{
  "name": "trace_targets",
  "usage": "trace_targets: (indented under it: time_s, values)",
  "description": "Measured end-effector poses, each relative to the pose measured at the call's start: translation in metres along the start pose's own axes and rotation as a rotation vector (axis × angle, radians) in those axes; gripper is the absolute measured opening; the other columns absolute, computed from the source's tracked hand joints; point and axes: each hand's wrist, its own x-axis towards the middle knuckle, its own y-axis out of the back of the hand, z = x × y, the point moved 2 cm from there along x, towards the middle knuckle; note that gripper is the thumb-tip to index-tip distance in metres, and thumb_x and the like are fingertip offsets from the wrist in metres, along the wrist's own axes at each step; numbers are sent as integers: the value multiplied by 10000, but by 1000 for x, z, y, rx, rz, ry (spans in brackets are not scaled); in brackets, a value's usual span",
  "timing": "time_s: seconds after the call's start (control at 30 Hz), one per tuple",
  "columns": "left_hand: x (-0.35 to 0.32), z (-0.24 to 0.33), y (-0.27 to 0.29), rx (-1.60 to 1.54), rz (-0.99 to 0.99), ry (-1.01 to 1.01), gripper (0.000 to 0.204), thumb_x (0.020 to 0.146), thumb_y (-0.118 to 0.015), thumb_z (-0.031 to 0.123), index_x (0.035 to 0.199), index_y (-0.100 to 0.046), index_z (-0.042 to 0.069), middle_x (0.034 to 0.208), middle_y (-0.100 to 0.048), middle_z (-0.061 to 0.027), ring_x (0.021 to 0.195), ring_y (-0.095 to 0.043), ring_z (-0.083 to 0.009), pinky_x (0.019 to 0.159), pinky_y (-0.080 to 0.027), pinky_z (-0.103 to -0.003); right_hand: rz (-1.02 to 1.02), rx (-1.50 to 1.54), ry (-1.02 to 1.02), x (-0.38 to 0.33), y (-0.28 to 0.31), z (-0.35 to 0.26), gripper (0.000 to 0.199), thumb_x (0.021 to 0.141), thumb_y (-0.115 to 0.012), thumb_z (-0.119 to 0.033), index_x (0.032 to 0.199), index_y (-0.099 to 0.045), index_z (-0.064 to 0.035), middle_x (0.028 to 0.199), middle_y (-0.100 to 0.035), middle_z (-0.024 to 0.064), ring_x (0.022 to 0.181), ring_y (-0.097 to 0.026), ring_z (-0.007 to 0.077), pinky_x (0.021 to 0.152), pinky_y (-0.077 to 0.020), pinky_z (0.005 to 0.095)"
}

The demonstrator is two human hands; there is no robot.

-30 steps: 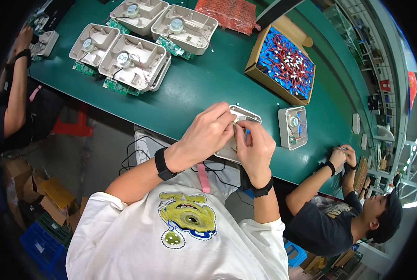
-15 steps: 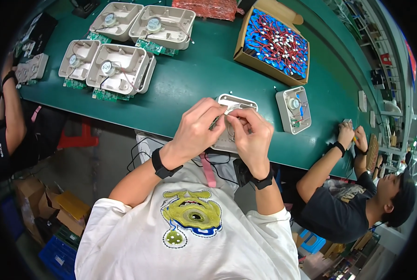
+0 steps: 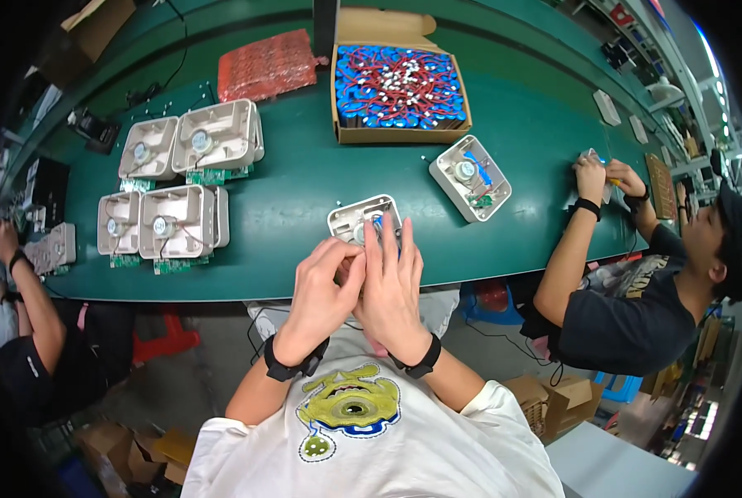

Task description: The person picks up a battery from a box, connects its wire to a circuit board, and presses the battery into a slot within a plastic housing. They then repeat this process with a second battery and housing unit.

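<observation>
A pale grey plastic housing (image 3: 339, 218) lies on the green bench in front of me, mostly covered by my hands. Inside it a round speaker is partly visible, and a bit of blue shows between my fingers. My right hand (image 3: 392, 290) reaches over the housing with its fingers stretched out. Close against it, at the housing's near side, my left hand (image 3: 325, 286) is closed with thumb and forefinger together. Whatever that pinch holds is hidden.
Another housing (image 3: 450, 184) with speaker and blue battery stands to the right. Several housings (image 3: 176, 199) with green circuit boards sit at left. A cardboard box (image 3: 400, 134) of blue batteries with red wires and a red bubble-wrap package (image 3: 267, 66) lie behind. Co-workers sit on both sides.
My view has swung, so the bench's contents appear shifted. Both hands were pinching over the housing; now my right fingers are straight over it, and blue shows inside.
</observation>
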Motion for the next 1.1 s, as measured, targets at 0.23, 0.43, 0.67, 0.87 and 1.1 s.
trace_targets:
  time_s: [0.23,0.43,0.67,0.87,1.1]
  values:
    - [-7,16,41,292,220,-229,146,888,-736,-68,1025,-729,-18,1024,-696,-149,883,-664,-276,820,-551,-360,36,-182,78,22,19,58,626,934,-753,-263,1507,-581,-77,1682,-422,162,1565,-291,522,1234,-249,705]
    - [-22,22,128,620,659,-305,198,866,-747,-48,1059,-732,-5,1107,-670,-162,1055,-642,-350,945,-528,-441,-15,-377,-7,28,40,109,582,979,-720,-298,1531,-592,-167,1665,-484,53,1594,-275,481,1224,-279,714]
    - [-14,-86,365,886,1017,152,475,952,-802,174,1377,-650,25,1359,-621,-168,1272,-587,-310,1083,-460,-377,59,-453,-113,55,68,151,719,963,-761,-223,1617,-466,-170,1670,-434,178,1540,-372,490,1214,-351,642]
    - [1,-136,394,-41,257,600,608,898,-849,139,1424,-616,-58,1370,-690,-142,1208,-662,-220,1056,-508,-355,-85,180,100,64,53,33,809,921,-798,-146,1631,-410,-133,1621,-437,272,1490,-429,491,1227,-381,531]
    - [-2,-110,327,19,271,552,555,916,-814,103,1415,-627,-52,1278,-723,-78,1136,-670,-170,1010,-519,-316,-308,327,463,74,4,-76,778,883,-855,-252,1554,-483,-122,1627,-404,286,1470,-433,511,1223,-380,552]
